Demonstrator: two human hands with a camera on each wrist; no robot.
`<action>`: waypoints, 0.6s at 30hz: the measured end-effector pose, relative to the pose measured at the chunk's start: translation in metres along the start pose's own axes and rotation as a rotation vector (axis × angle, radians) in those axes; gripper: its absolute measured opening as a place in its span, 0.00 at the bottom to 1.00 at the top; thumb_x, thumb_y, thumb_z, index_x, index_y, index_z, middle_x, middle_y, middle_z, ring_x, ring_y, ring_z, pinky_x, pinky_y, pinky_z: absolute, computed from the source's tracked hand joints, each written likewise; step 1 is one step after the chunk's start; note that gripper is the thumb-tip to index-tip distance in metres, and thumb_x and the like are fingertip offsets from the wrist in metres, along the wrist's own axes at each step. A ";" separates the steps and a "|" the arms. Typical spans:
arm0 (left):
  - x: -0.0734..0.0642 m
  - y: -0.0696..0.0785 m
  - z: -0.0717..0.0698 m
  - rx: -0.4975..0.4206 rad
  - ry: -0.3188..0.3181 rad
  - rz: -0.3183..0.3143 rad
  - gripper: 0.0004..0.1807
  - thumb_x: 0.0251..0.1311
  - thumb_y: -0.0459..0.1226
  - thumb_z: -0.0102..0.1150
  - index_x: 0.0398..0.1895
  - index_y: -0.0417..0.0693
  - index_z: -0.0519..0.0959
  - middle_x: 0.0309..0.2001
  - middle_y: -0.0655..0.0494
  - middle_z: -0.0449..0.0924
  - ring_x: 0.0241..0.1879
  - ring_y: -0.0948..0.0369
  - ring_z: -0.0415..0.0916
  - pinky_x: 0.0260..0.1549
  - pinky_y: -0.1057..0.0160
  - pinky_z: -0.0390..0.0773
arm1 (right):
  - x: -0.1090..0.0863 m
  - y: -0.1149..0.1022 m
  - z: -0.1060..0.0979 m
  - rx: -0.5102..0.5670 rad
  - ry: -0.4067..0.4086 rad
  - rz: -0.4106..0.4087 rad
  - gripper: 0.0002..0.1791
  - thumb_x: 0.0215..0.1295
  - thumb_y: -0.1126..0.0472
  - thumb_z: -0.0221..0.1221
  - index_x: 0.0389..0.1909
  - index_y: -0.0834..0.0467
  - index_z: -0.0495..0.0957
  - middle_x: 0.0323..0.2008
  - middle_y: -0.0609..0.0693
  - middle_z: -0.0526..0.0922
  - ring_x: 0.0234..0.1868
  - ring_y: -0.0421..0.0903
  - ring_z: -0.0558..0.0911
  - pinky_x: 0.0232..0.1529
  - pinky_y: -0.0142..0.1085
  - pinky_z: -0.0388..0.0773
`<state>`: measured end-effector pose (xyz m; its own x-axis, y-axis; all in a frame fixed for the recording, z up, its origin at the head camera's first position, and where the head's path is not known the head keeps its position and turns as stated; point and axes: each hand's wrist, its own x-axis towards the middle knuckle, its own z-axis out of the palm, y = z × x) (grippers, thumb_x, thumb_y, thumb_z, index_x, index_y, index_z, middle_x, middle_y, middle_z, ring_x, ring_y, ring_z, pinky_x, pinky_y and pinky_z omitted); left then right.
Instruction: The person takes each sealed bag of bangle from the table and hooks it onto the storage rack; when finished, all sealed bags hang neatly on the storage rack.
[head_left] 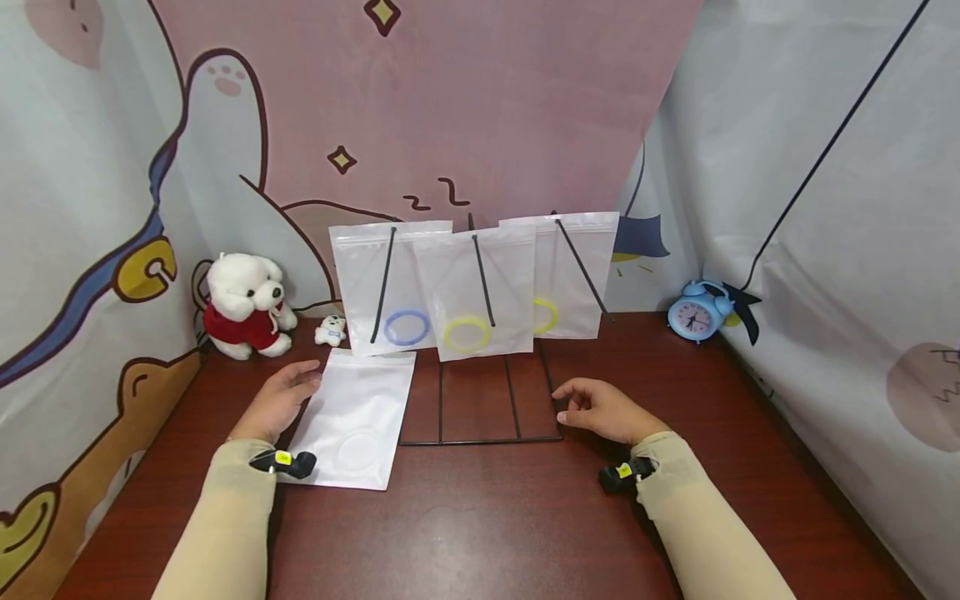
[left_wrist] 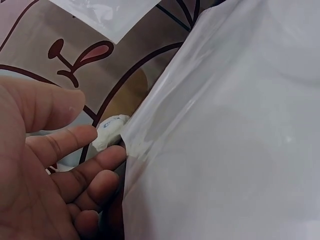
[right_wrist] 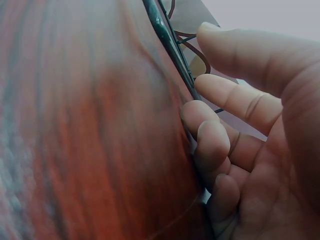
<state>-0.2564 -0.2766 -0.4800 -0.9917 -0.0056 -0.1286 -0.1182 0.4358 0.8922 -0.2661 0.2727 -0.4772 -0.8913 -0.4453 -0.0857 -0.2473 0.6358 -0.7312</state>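
Note:
A white zip pouch with a faint round outline near its lower end lies on the table. My left hand rests beside its left edge, fingers relaxed and fingertips right at the edge. My right hand is by the right side of a black wire rack, its loosely bent fingers at the base bar and nothing gripped. From the rack's prongs hang three white pouches: the left one shows a blue ring, the middle one and the right one yellow rings.
A white plush dog in a red top sits at the back left, with a tiny white dog figure beside it. At the back right stands a blue alarm clock. Printed cloth walls surround the dark wooden table.

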 end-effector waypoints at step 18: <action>-0.005 0.011 0.001 0.367 -0.011 -0.085 0.42 0.64 0.42 0.69 0.76 0.33 0.62 0.61 0.25 0.74 0.57 0.37 0.76 0.56 0.39 0.80 | 0.000 0.003 0.001 0.005 0.006 0.010 0.18 0.69 0.54 0.70 0.56 0.53 0.82 0.36 0.50 0.80 0.34 0.46 0.78 0.34 0.36 0.77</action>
<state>-0.2521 -0.2707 -0.4704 -0.9783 -0.0466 -0.2017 -0.1716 0.7277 0.6641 -0.2670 0.2743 -0.4799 -0.8958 -0.4354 -0.0891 -0.2368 0.6372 -0.7334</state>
